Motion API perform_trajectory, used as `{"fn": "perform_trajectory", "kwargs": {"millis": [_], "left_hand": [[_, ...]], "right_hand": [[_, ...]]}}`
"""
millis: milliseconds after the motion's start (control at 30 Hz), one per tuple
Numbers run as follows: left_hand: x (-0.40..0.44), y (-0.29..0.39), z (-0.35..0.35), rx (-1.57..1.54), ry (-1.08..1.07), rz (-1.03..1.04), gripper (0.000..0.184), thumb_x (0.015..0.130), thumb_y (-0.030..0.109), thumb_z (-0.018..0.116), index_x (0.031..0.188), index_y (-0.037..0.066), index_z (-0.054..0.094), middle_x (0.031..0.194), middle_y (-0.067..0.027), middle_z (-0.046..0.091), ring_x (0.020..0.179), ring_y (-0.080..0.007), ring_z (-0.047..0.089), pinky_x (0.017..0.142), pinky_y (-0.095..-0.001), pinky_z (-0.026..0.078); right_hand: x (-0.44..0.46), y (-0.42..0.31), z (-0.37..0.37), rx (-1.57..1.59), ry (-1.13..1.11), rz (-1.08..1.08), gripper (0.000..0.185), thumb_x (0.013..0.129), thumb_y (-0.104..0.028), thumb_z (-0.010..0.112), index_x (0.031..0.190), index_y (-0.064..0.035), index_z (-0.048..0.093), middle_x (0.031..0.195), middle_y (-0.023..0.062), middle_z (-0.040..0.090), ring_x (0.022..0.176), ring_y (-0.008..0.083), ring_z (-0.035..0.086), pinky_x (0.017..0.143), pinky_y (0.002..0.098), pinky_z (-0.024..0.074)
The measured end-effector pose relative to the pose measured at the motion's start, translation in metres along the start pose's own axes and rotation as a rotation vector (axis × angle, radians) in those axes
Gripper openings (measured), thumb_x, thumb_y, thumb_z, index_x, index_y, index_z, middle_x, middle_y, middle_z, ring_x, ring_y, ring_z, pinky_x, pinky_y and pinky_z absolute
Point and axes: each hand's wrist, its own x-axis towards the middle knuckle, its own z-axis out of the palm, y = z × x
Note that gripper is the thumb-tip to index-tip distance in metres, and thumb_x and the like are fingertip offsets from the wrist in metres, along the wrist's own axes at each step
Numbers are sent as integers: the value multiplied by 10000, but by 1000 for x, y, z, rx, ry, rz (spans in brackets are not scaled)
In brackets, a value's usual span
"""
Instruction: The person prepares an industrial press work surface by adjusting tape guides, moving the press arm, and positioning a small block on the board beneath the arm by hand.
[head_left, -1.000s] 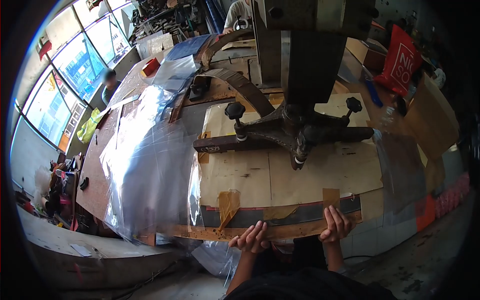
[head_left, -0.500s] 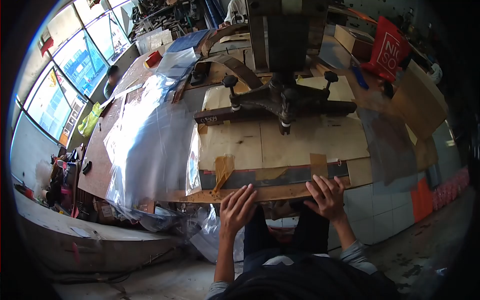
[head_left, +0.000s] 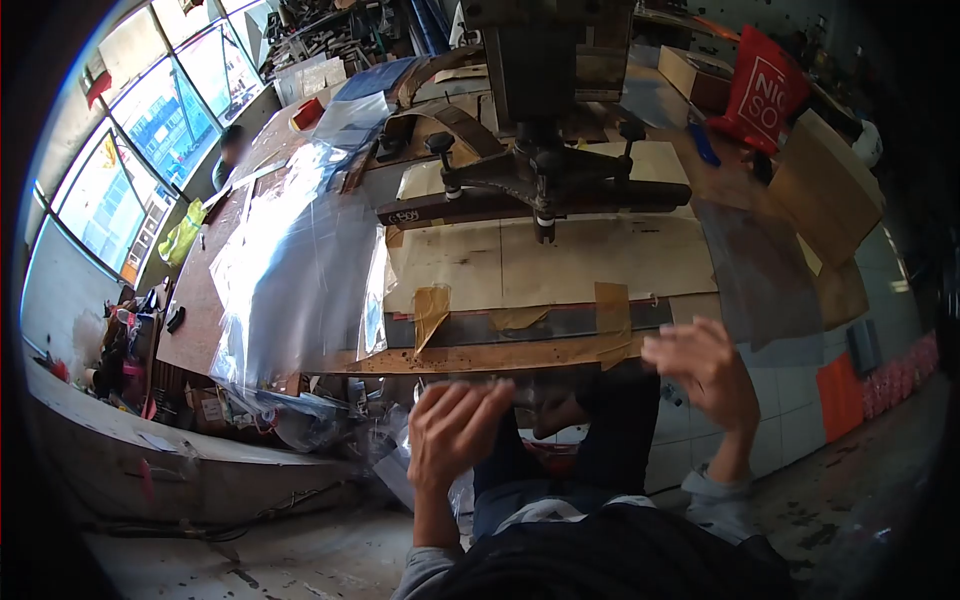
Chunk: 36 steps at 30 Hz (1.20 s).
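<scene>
My left hand (head_left: 455, 430) is in front of the bench's near edge, below it in the view. Its fingers are curled together, and whatever they hold is too faint to make out. My right hand (head_left: 705, 370) is raised off the near right corner of the bench, its fingers bent and blurred by motion. Nearest to both hands is the wooden front strip (head_left: 480, 357) of the bench. Behind it runs a dark band (head_left: 570, 322) with pieces of brown tape (head_left: 612, 310) on it. Pale boards (head_left: 590, 260) lie beyond, under a dark metal press bar (head_left: 640, 194).
Clear plastic sheets (head_left: 300, 270) cover the bench's left side. A translucent sheet (head_left: 765, 280) hangs over the right side near a cardboard flap (head_left: 825, 190). A red bag (head_left: 762, 95) stands at the back right. Another person (head_left: 230, 150) is by the windows.
Both hands have come off the front strip. My left hand has drawn back and curled its fingers; my right hand has lifted and moved right. The view has shifted slightly.
</scene>
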Motion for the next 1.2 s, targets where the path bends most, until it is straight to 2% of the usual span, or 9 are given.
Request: {"fn": "perform_trajectory", "kwargs": {"millis": [167, 267, 333, 567, 667, 800, 933, 1033, 1200], "left_hand": [[-26, 3, -25, -583, -294, -56, 297, 737, 196, 738, 1022, 141, 673, 868, 5, 695, 768, -153, 659, 837, -354, 466], [-19, -23, 4, -234, -183, -333, 340, 738, 183, 731, 1062, 107, 660, 961, -70, 680, 904, -228, 638, 904, -398, 426], [-10, -51, 35, 16, -44, -304, 440, 765, 223, 708, 1174, 98, 605, 1109, -101, 626, 1048, -260, 574, 970, -404, 373], [28, -74, 67, 22, -171, -428, 543, 754, 225, 713, 1261, 122, 549, 1126, -93, 534, 1098, -294, 493, 956, -420, 345], [32, -81, 66, -67, -287, -467, 460, 763, 221, 709, 1194, 124, 579, 1119, -92, 516, 1086, -259, 471, 913, -409, 349], [34, -80, 73, -307, -78, -519, 285, 753, 114, 716, 1007, 66, 597, 950, -105, 592, 897, -297, 617, 751, -404, 467], [35, -72, 67, -855, 230, -736, 399, 813, 7, 681, 1158, 51, 485, 850, -85, 671, 794, -158, 673, 687, -247, 517], [33, -79, 48, -817, 331, -778, 496, 810, 9, 683, 1240, 39, 438, 808, -95, 652, 752, -148, 662, 639, -232, 516], [36, -72, 20, -812, 456, -828, 492, 809, -13, 686, 1240, 43, 455, 791, -95, 654, 745, -115, 649, 667, -222, 522]], "right_hand": [[-51, -8, -2, 338, -374, 68, 220, 825, -249, 653, 1031, -197, 711, 1058, -36, 689, 1027, 152, 610, 916, 343, 417], [-59, -4, 13, 402, -437, 132, 239, 827, -281, 649, 1037, -185, 711, 1051, -39, 691, 1028, 157, 610, 895, 317, 425], [-58, -1, 19, 404, -448, 132, 243, 825, -293, 651, 1031, -181, 713, 1049, -44, 692, 1025, 161, 610, 897, 318, 425], [-34, 19, 12, 540, -468, 66, 366, 811, -336, 664, 1103, -115, 671, 1148, 39, 654, 1090, 209, 591, 951, 372, 419], [-8, 41, 28, 441, -92, 251, 405, 798, -274, 694, 1143, -69, 635, 1187, 98, 621, 1122, 280, 569, 952, 387, 438], [38, 58, 62, 139, 315, 242, 380, 777, -123, 714, 1137, -40, 623, 1086, 90, 631, 1044, 295, 590, 881, 364, 484], [57, 66, 63, 516, 89, 285, 334, 784, -60, 706, 1107, -40, 625, 898, 55, 628, 827, 183, 613, 758, 307, 510], [62, 70, 64, 987, 98, 344, 240, 818, -47, 691, 1046, -12, 628, 768, 18, 613, 667, 71, 579, 604, 216, 487], [76, 52, 50, 1238, 219, 420, 187, 837, -56, 680, 1007, -2, 622, 724, 18, 608, 633, 73, 580, 538, 200, 454]]}}
